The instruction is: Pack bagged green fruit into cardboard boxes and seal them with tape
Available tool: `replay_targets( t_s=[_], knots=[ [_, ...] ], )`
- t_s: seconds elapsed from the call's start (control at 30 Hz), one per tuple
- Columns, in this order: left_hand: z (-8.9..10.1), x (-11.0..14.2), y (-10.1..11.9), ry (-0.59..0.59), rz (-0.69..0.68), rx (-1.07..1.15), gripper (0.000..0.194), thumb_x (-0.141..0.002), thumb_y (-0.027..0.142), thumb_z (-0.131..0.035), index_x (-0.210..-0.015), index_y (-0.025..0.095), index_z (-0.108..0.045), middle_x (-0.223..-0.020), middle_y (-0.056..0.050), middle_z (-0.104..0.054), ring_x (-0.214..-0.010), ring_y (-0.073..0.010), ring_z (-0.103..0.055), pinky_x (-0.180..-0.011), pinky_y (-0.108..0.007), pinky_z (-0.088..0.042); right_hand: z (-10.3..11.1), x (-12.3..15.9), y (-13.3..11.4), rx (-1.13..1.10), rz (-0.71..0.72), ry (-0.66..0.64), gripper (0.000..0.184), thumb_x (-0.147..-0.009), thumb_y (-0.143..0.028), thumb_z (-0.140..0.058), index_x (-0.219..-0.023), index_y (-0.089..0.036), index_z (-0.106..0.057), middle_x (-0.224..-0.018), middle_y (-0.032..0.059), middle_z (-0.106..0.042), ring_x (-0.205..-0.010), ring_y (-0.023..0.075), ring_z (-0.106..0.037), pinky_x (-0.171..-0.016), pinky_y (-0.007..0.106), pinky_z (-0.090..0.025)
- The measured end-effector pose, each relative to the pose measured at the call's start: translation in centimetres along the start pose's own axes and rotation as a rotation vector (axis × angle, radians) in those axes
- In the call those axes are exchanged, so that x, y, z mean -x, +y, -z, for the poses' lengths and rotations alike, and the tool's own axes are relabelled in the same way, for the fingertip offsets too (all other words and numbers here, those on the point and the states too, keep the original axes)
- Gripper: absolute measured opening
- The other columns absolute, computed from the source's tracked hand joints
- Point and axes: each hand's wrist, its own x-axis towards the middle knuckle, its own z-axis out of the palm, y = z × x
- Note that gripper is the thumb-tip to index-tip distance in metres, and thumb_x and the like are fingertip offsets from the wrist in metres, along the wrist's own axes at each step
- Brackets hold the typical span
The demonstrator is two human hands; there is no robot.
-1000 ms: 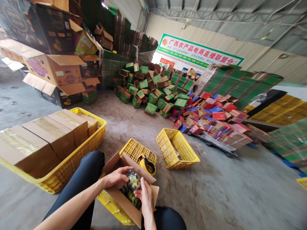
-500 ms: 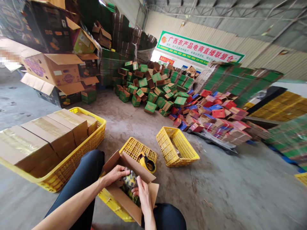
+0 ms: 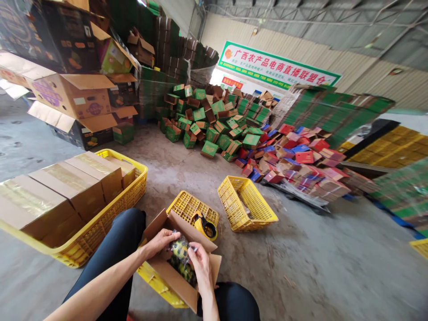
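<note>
In the head view, lower centre of the frame, one clear plastic packet [image 3: 181,250] of yellow-green and dark contents is held over an open carton [image 3: 175,283]. The left hand [image 3: 163,241] pinches its left end between thumb and fingers; the right hand [image 3: 200,261] pinches its right end. More yellow-green and dark contents, too crowded to count, lie inside the carton.

Five yellow crates show: a large crate [image 3: 96,227] at left, with four cardboard cartons [image 3: 60,183] in it, tape visible on several; one crate [image 3: 157,281] under the open carton; one crate [image 3: 183,203] just beyond it, bearing a single tape dispenser [image 3: 202,225]; one crate [image 3: 230,211] right of centre; and a crate corner [image 3: 421,247] at the right edge.

The banner [image 3: 279,66] at upper right reads "广西农产品电商直播联盟仓"; its smaller lines are too blurred to read, as is the red sign [image 3: 232,83] below. A dark carton [image 3: 72,47] at upper left bears a "7".
</note>
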Motion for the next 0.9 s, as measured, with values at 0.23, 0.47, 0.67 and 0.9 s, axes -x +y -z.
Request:
replay_targets(
  t_s=[0.23,0.47,0.67,0.9],
  knots=[
    [-0.2,0.1,0.1,-0.006,-0.018,0.021,0.075,-0.071,0.087,-0.072,-0.069,0.012,-0.070,-0.058,0.000,-0.055,-0.051,-0.0086,-0.039,-0.052,-0.024,-0.028,0.0,-0.2,0.4,0.069,-0.028,-0.028,0.062,-0.073,-0.082,-0.072,-0.087,-0.022,-0.075,-0.086,0.0054,-0.076,-0.086,0.0267,-0.070,-0.072,0.032,-0.057],
    [0.0,-0.2,-0.6,0.039,-0.023,0.051,0.075,-0.074,0.085,-0.072,-0.073,0.010,-0.073,-0.061,-0.002,-0.060,-0.054,-0.0096,-0.045,-0.055,-0.023,-0.034,-0.3,-0.5,0.4,0.068,-0.025,0.013,0.064,-0.072,-0.083,-0.073,-0.087,-0.021,-0.075,-0.086,0.0061,-0.076,-0.086,0.0271,-0.071,-0.072,0.033,-0.058],
    [0.2,-0.5,-0.9,0.051,-0.027,0.139,0.081,-0.075,0.069,-0.084,-0.133,0.015,-0.071,-0.095,-0.007,-0.072,-0.071,-0.0136,-0.059,-0.060,-0.022,-0.042,0.2,-0.8,0.9,0.033,-0.013,0.096,0.068,-0.064,-0.086,-0.076,-0.083,-0.020,-0.076,-0.080,0.0064,-0.075,-0.079,0.0266,-0.070,-0.071,0.034,-0.058],
    [0.3,-0.1,-1.1,-0.134,0.017,0.234,0.101,-0.074,0.043,-0.094,-0.161,0.028,-0.045,-0.112,-0.007,-0.071,-0.091,-0.0189,-0.068,-0.078,-0.028,-0.053,1.0,-1.1,2.0,-0.031,-0.001,0.165,0.065,-0.067,-0.081,-0.078,-0.088,-0.020,-0.077,-0.083,0.0065,-0.075,-0.078,0.0249,-0.069,-0.069,0.033,-0.057]
  ],
)
